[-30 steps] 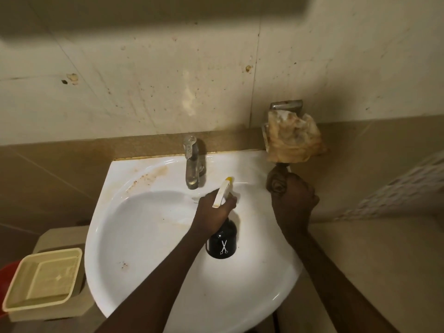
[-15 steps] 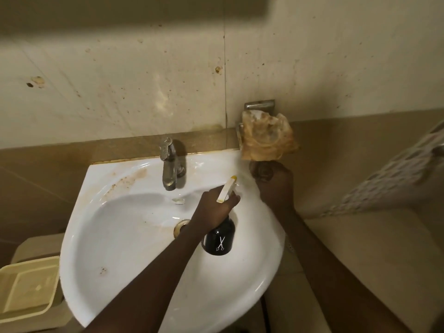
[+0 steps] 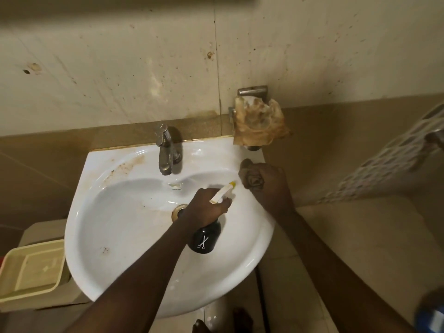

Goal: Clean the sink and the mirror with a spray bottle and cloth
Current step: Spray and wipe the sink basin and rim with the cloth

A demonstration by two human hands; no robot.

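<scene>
white porcelain sink (image 3: 134, 236) fills the head view, brown grime beside the tap (image 3: 165, 150). left hand (image 3: 207, 210) curls round the neck of the black spray bottle (image 3: 205, 236) over the basin by the drain (image 3: 179, 210), its long axis tilted so the yellow nozzle (image 3: 232, 183) points up-right at the rim. right hand (image 3: 266, 183) sits just beyond the nozzle, fisted tight on a dark wad, likely the cloth (image 3: 252, 180). stained rag (image 3: 260, 121) hangs on a wall holder above. right hand is nearer the sprayed rim, so wiping looks next.
</scene>
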